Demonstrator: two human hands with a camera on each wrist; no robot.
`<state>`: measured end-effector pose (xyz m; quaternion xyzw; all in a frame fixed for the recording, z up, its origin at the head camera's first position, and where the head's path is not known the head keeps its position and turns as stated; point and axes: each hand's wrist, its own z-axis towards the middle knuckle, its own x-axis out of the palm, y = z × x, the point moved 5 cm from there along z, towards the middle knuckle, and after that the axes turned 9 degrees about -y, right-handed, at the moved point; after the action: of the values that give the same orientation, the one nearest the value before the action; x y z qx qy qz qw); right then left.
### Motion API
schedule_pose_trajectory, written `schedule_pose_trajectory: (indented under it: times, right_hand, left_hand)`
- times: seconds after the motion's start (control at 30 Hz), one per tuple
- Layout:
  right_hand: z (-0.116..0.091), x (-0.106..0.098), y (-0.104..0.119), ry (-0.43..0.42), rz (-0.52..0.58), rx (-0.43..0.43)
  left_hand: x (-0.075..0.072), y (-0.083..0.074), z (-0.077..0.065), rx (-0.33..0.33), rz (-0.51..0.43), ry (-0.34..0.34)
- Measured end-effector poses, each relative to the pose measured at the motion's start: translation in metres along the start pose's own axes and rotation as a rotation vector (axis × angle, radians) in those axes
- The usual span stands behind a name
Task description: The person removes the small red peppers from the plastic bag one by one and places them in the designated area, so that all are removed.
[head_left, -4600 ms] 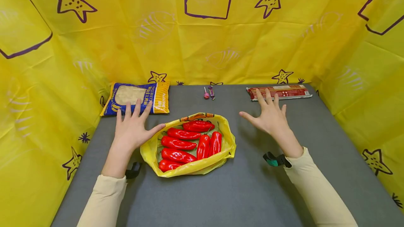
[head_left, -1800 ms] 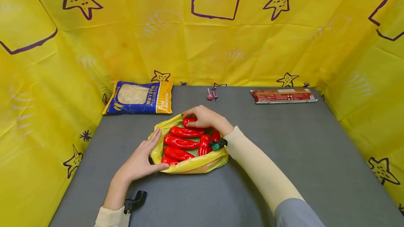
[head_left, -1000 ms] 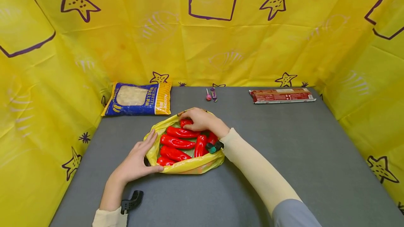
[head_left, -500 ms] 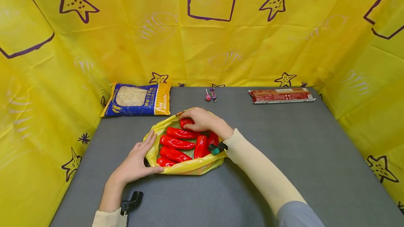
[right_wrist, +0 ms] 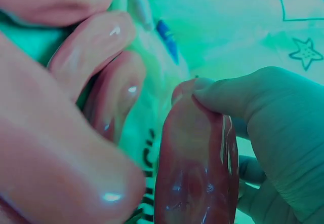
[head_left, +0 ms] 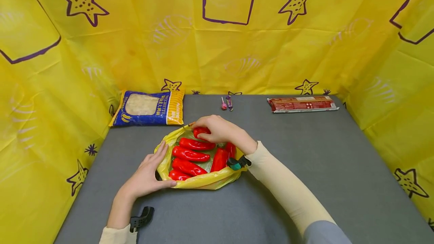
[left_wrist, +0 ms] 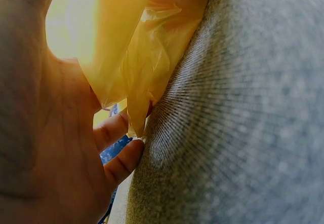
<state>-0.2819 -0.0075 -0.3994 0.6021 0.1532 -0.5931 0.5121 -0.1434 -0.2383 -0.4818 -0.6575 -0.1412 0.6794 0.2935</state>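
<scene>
A yellow plastic bag [head_left: 217, 181] lies open on the grey table with several glossy red chili peppers [head_left: 191, 154] inside. My right hand [head_left: 222, 129] reaches over its far rim. The thumb and fingers grip the rearmost red pepper [head_left: 200, 131], whose other end is hidden under the hand. The right wrist view, tinted green, shows the thumb on the top end of this pepper [right_wrist: 197, 148]. On the bag's left side, my left hand [head_left: 144, 176] rests with fingers and thumb spread along the rim. Close up, folds of yellow plastic [left_wrist: 147, 67] hang against its fingers.
A blue and yellow pasta packet [head_left: 147, 107] lies at the back left. A lollipop [head_left: 223, 104] and a purple-wrapped candy [head_left: 229, 103] are at the back middle. At the back right is a long red packet [head_left: 303, 104]. Yellow cloth walls [head_left: 217, 55] surround the table.
Both hands were spread above the table at first. Since then the left hand has come to the bag's left rim, and the right hand has reached in and taken hold of the rearmost pepper.
</scene>
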Motion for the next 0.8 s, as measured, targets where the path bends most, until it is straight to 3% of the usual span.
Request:
schedule_pose_trajectory:
  times: [0.23, 0.5, 0.8]
  right_hand:
    - [-0.004, -0.017, 0.012, -0.1, 0.033, -0.046]
    - [-0.007, -0.031, 0.012, -0.159, 0.088, 0.034]
    - [-0.024, -0.06, -0.004, -0.386, 0.136, 0.114]
  left_hand:
    - [0.0, 0.001, -0.001, -0.007, 0.002, 0.009]
    - [0.0, 0.001, 0.0, -0.013, 0.008, 0.014]
    - [-0.001, -0.001, 0.0, -0.013, 0.014, 0.01]
